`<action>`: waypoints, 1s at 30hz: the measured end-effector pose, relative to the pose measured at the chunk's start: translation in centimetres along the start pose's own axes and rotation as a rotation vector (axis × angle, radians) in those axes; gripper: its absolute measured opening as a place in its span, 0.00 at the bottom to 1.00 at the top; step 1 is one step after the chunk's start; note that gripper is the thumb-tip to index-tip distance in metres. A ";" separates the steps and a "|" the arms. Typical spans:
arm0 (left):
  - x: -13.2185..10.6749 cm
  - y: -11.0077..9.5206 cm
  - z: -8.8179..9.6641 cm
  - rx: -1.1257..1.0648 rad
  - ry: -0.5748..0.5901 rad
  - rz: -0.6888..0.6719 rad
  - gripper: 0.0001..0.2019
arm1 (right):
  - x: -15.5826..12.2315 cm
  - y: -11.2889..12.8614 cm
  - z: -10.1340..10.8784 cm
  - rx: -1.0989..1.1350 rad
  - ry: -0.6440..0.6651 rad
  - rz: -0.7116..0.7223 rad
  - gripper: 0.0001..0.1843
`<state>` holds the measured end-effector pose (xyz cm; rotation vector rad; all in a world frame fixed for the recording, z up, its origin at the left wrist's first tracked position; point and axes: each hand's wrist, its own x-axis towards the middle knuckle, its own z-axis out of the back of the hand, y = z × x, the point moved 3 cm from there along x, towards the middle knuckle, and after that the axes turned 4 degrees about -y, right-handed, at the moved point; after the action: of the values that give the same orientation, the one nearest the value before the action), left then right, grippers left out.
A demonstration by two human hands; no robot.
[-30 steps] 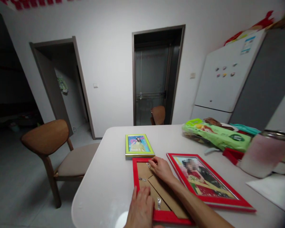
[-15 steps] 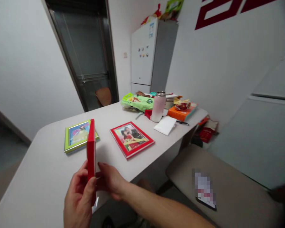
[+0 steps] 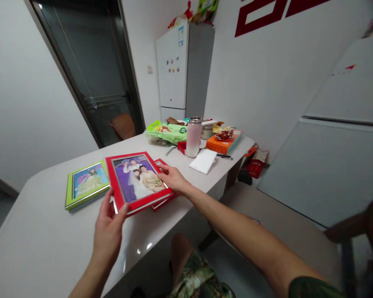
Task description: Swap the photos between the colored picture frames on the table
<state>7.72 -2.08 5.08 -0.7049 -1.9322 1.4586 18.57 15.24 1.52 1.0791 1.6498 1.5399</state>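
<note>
A red picture frame point(image 3: 139, 182) is tilted face up above the white table point(image 3: 65, 240), with a photo of people on purple in it. My left hand point(image 3: 110, 227) grips its lower left corner, thumb on the front. At the right edge, my right hand point(image 3: 173, 179) is closed around the same frame. Beneath it lies a second red picture frame point(image 3: 163, 203), mostly covered. To the left, a lime green picture frame point(image 3: 87, 184) with a photo of a figure in a pale dress lies on the table.
Farther back are a pink and white bottle point(image 3: 194, 138), a folded white paper point(image 3: 203, 160), a pen point(image 3: 225, 157), a green snack bag point(image 3: 168, 132) and an orange box point(image 3: 222, 142). Right of the table is a grey-brown chair seat point(image 3: 267, 215); a fridge point(image 3: 172, 72) stands behind.
The held red frame has turned from edge-on to face up and now overlaps the other red frame. My right hand has moved up and right onto its right edge. The view has shifted slightly.
</note>
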 end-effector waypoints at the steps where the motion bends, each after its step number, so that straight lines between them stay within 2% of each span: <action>1: 0.1 1.2 -0.5 0.002 0.020 0.017 0.32 | 0.9 0.1 0.9 -0.075 0.007 -0.009 0.19; 3: 0.4 3.4 -1.4 0.047 0.048 0.043 0.33 | 2.1 0.4 2.0 -0.218 0.034 -0.030 0.18; 5: 0.8 5.2 -2.2 0.151 0.068 0.009 0.30 | 3.0 0.6 2.6 -0.347 0.066 -0.039 0.18; 9: 1.6 7.1 -3.0 0.444 0.102 -0.042 0.29 | 3.8 0.8 3.3 -0.603 0.054 0.003 0.19; 15: 1.3 7.2 -3.4 0.670 0.167 -0.007 0.29 | 3.9 -0.3 4.9 -0.948 -0.035 0.100 0.18; 20: 1.0 6.6 -4.0 0.854 0.247 -0.047 0.31 | 3.2 -0.7 5.5 -1.137 -0.085 0.161 0.21; 25: 0.7 6.7 -3.9 0.950 0.306 -0.047 0.34 | 1.7 -1.1 5.7 -1.237 -0.139 0.134 0.25; 30: 0.1 7.1 -3.9 1.017 0.351 -0.041 0.37 | 0.4 -2.3 7.1 -1.236 -0.150 0.080 0.24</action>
<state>10.96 2.26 -0.94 -0.3795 -0.7521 1.8574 24.24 19.03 -1.55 0.5160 0.3180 1.9696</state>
